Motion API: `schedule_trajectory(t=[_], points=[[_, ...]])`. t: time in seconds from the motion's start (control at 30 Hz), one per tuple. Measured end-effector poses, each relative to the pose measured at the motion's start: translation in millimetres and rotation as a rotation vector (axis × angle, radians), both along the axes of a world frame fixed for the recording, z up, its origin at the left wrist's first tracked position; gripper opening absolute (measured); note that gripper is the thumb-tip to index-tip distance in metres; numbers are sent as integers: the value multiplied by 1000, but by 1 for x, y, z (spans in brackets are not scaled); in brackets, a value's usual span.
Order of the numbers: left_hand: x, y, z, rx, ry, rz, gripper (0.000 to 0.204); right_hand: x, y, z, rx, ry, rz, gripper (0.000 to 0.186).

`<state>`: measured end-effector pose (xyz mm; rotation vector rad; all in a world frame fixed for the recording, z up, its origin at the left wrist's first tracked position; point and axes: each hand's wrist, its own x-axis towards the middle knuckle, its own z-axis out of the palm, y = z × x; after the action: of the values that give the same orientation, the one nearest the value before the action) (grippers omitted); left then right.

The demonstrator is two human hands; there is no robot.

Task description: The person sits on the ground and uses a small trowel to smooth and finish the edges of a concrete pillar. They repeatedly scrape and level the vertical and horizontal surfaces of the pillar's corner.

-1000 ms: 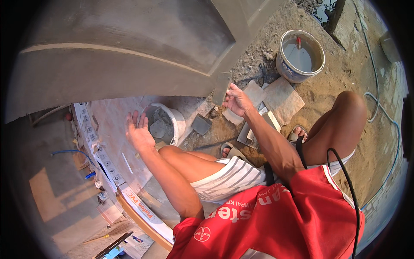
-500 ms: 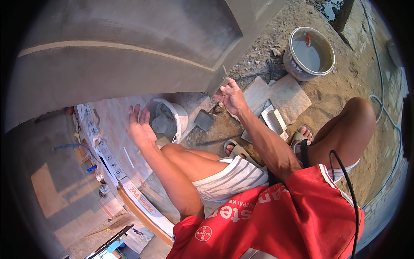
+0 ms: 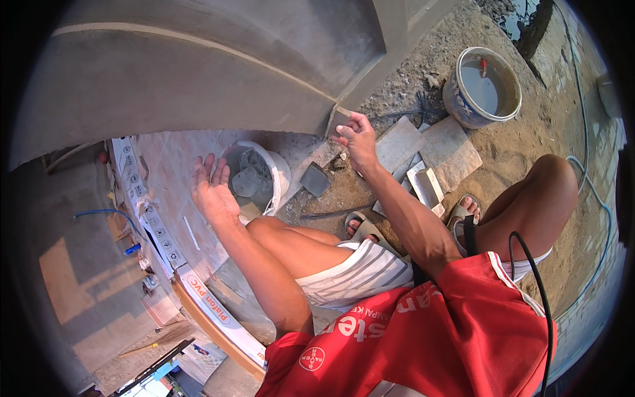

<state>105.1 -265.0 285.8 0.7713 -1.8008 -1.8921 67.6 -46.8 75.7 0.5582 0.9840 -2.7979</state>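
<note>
at the lower corner of a grey plastered surface [image 3: 198, 79], the fingers of the right hand [image 3: 360, 147] are drawn nearly together, thumb and forefinger pinching the edge of a small flat grey piece [image 3: 338, 121]. that piece sits just beyond the tips of these fingers, up against the corner, and a pale strip [image 3: 126, 26] curves across the surface toward it from the left. well to the left of the right fingers, the left hand [image 3: 217, 198] is raised palm up, its fingers loosely spread and slightly curled, with nothing in them. just right of the left fingers stands a white bucket [image 3: 281, 173] with grey mortar [image 3: 250, 180] inside; whether the hand touches its rim cannot be told. between the two sets of fingers, nearer the right ones and below them, a dark square block [image 3: 315, 179] lies on the ground. to the right of the right fingers are flat slabs [image 3: 452, 153], and below those, beside the right forearm, a pale rectangular piece [image 3: 426, 186]. farther off, up and to the right of the same fingers, a second bucket [image 3: 460, 106] holds cloudy water [image 3: 481, 91] and a small red object [image 3: 483, 67]. below the left fingers, a long white carton [image 3: 218, 314] lies along the left side, and a thin blue hose [image 3: 116, 212] shows farther left of them.
</note>
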Motion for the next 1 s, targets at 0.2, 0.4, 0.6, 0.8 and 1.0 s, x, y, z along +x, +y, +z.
schedule_trajectory(t=[0.2, 0.4, 0.6, 0.8, 1.0], points=[[-2, 3, -1, -4, 0, -21, 59, 20, -16, -9, 83, -17, 37, 32], [-3, 4, -1, 5, 39, 20, 55, 43, 18, -5, 173, -116, 5, 41], [-15, 19, 8, 43, 57, -5, 54, -7, 97, 22, 349, 20, 194, 43], [-16, 22, 12, 51, 54, -20, 53, -31, 97, 34, 364, 1, 290, 38], [-11, 16, 11, 66, 74, -14, 52, -38, 89, 33, 393, 6, 329, 35]])
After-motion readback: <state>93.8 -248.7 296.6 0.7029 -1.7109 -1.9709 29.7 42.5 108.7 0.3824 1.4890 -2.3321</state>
